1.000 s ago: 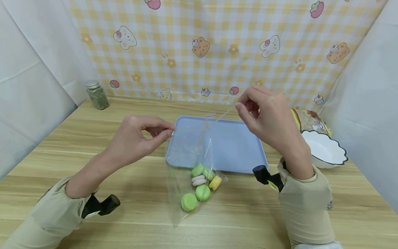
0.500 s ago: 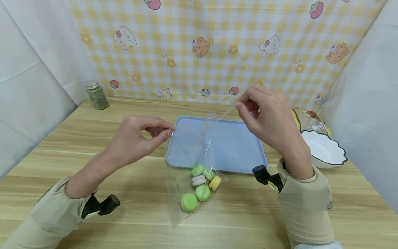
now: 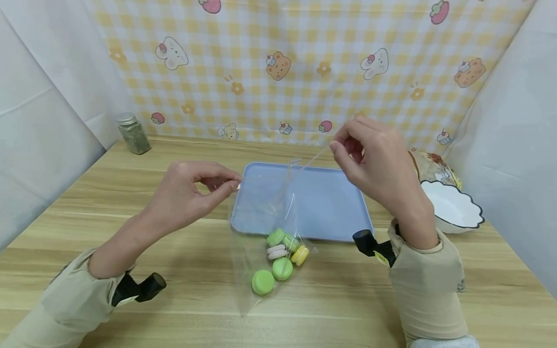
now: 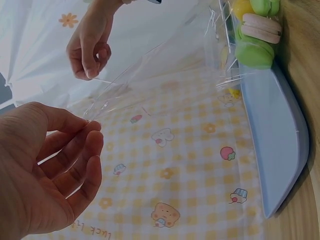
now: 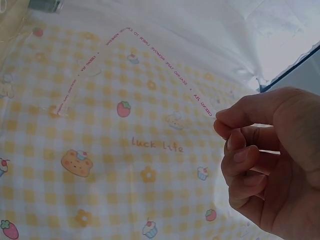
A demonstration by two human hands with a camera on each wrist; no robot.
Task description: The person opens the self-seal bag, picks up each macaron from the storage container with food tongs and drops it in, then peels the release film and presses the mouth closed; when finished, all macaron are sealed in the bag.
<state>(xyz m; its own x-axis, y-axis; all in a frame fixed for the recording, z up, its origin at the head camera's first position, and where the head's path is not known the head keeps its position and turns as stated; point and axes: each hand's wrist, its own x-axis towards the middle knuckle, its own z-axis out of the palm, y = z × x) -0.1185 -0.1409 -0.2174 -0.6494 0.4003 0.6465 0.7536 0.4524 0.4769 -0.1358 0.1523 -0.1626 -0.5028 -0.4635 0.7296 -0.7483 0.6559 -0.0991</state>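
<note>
A clear plastic bag (image 3: 261,208) hangs from my left hand (image 3: 187,191), whose thumb and fingers pinch its top corner. Inside its lower part sit several macarons (image 3: 263,282), mostly green, with a yellow one (image 3: 300,255) and a pale pinkish one (image 3: 277,251). My right hand (image 3: 376,162), raised higher, pinches the end of a thin liner strip (image 5: 165,67). Red print runs along the strip, and it bends in a sharp angle in the right wrist view. In the head view it slants down from my right fingertips toward the bag's mouth.
Behind the bag lies a blue tray (image 3: 330,208), partly seen through the plastic. A white scalloped bowl (image 3: 452,205) stands at the right, with a plastic packet (image 3: 435,166) behind it. At the back left is a jar (image 3: 133,135) of dried green herbs. A checked cloth (image 3: 252,72) hangs behind the table.
Both hands keep the same holds on the bag and the strip, almost still. The whole head view has shifted very slightly.
</note>
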